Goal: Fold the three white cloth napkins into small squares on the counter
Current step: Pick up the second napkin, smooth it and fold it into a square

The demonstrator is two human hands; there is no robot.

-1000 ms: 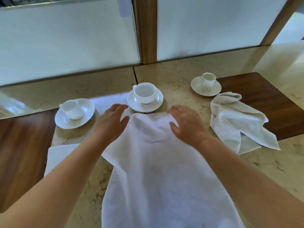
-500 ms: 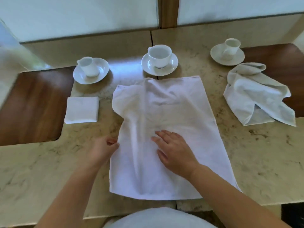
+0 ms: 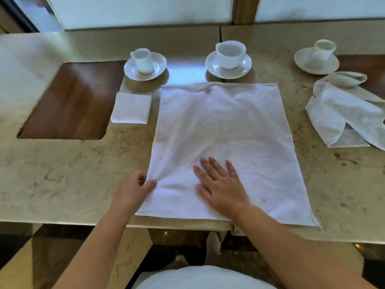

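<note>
My right hand [image 3: 221, 187] is pressing flat on the spread napkin [image 3: 224, 147] at frame centre; my left hand [image 3: 133, 189] is pinching its limp, light left edge, probably the best hold.

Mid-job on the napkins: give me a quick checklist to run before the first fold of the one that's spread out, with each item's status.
1. Spread napkin lies flat on the counter: mostly ok; light creases run through its middle.
2. Right hand pins the cloth: ok, palm flat on its near part.
3. Left hand has the near left edge: ok, fingers pinch it.
4. Far edge clear of the middle cup and saucer: ok, a small gap shows.
5. Folded napkin out of the way: ok, it sits apart to the left.
6. Crumpled napkin clear of the fold: ok, it lies apart at the right, not yet folded.
</note>
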